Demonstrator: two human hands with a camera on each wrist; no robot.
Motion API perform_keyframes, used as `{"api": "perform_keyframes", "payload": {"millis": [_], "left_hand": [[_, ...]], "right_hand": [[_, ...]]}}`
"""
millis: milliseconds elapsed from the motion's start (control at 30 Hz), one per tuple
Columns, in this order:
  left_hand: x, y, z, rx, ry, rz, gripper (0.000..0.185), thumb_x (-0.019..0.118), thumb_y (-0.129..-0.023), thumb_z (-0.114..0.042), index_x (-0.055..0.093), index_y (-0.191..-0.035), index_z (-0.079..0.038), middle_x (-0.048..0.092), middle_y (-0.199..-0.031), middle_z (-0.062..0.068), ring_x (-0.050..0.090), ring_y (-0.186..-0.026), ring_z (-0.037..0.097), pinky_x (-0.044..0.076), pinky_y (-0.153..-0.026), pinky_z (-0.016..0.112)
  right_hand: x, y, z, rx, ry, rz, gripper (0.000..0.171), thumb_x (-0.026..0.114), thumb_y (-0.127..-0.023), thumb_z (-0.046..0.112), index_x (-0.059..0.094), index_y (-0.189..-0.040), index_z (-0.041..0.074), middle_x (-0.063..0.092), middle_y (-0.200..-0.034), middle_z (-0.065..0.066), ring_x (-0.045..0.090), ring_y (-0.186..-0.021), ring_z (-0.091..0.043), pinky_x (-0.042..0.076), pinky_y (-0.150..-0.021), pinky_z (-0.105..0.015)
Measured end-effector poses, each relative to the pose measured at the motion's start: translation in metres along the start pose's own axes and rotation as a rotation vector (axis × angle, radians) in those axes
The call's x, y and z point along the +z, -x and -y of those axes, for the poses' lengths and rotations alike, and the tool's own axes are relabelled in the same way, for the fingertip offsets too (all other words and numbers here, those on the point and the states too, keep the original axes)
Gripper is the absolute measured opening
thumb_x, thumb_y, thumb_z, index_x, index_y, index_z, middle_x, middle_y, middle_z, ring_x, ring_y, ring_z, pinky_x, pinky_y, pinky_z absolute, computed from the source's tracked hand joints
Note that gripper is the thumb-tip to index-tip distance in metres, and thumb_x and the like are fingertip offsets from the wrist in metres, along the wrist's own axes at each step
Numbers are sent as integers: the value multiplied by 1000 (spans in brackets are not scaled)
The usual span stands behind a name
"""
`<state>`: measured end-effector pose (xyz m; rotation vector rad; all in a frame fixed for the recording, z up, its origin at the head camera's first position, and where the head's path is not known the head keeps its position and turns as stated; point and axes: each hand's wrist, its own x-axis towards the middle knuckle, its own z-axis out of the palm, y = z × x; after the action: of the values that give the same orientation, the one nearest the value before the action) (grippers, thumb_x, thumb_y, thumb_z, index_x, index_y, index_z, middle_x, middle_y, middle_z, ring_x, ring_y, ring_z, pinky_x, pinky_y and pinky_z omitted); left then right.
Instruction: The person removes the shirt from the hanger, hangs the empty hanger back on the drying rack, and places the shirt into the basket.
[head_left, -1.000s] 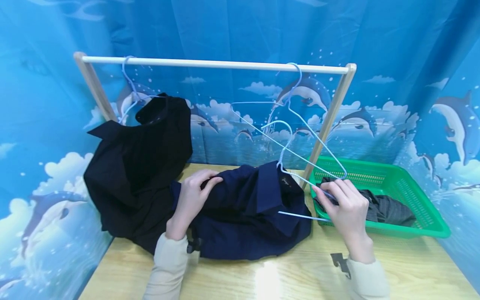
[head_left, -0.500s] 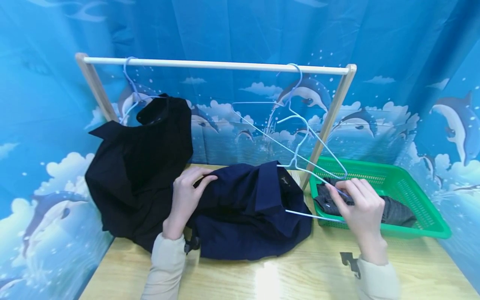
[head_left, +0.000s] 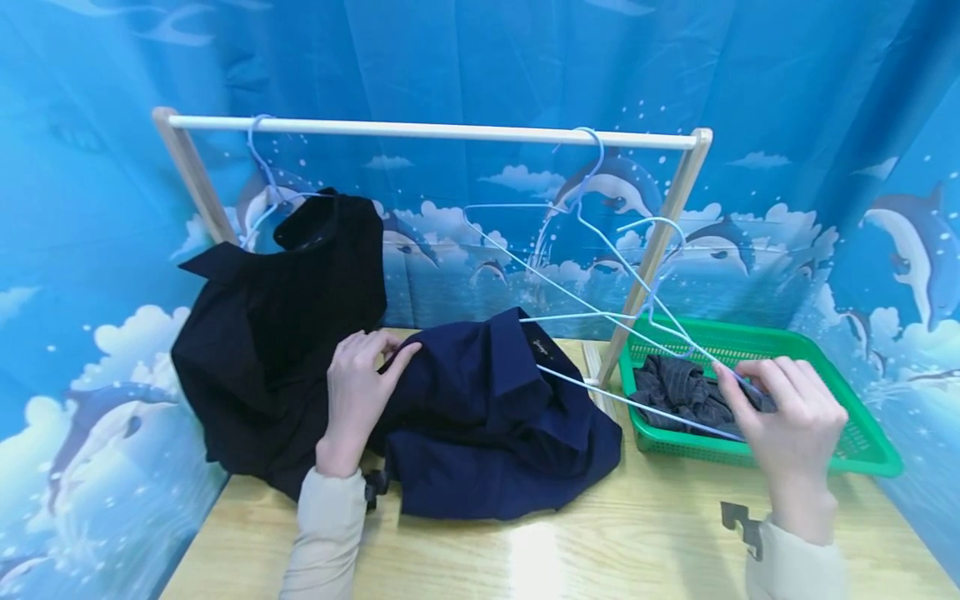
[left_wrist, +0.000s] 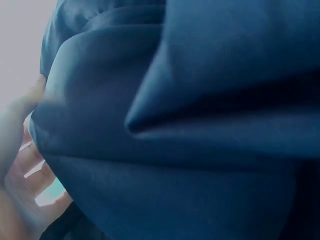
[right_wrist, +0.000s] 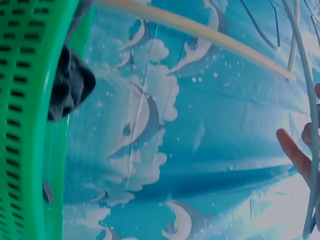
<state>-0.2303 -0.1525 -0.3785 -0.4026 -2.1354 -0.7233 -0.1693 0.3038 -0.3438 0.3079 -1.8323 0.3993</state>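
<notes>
Parted hands (head_left: 356,387) (head_left: 797,421) grip navy shirt (head_left: 491,467) edge and hanger (head_left: 637,403).

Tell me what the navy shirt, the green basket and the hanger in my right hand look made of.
Navy shirt: cloth, matte, softly folded; fibre unclear.
Green basket: probably moulded plastic, slightly glossy, evenly slotted walls.
Hanger: perhaps coated wire, smooth, thin, pale blue; core hidden.

Two hands (head_left: 356,392) (head_left: 798,421), three hangers (head_left: 277,197) (head_left: 577,202) (head_left: 637,403), two dark shirts (head_left: 277,358) (head_left: 480,400), one rack (head_left: 431,130) across the upper frame, one green basket (head_left: 757,343) at right, one table (head_left: 570,542), and grey clothing (head_left: 678,392) too bunched to count.
</notes>
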Motion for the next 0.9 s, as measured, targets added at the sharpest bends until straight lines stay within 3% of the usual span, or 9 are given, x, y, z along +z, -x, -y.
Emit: {"api": "perform_keyframes", "payload": {"millis": [200,367,433,600,767,900], "left_hand": [[6,1,-3,58,-50,23,25,81,-88,-28,69,-80,-7,57,-65,4,54,-62,24,51,-92,51],[11,3,-5,77,-40,41,24,79,-90,-26,68,-80,-7,59,-67,3,54,-62,22,51,-92,50],[12,3,-5,73,-36,44,23,79,-90,-26,68,-81,-8,61,-69,4,55,-63,22,51,-91,50],[13,4,-9,53,-42,77,21,78,-91,-27,69,-84,-9,66,-75,5,59,-67,22,52,-90,49],[13,4,-12,56,-49,87,20,78,-92,-26,69,-85,-9,68,-77,4,61,-69,22,52,-88,49],[13,3,-14,70,-48,80,21,78,-91,-27,69,-85,-9,68,-77,5,62,-69,23,52,-85,47]], "right_hand": [[-10,-7,1,10,32,-39,62,63,-96,50,66,-69,-5,57,-58,-19,47,-54,-36,22,-70,-9],[-19,-7,-8,43,69,-62,62,64,-96,50,67,-71,-7,58,-60,-22,47,-55,-37,25,-65,-13],[-21,-5,-12,56,82,-69,62,64,-96,49,67,-73,-8,59,-62,-23,47,-56,-37,27,-62,-21],[-19,-7,-7,49,83,-73,61,64,-96,49,67,-73,-7,59,-62,-22,49,-56,-38,27,-62,-20],[-11,-9,6,22,48,-73,62,64,-96,51,67,-71,-6,60,-61,-20,49,-54,-37,24,-66,-12],[-2,-8,15,4,17,-63,60,64,-96,50,68,-70,-4,61,-61,-18,50,-53,-36,26,-63,-15]]}}
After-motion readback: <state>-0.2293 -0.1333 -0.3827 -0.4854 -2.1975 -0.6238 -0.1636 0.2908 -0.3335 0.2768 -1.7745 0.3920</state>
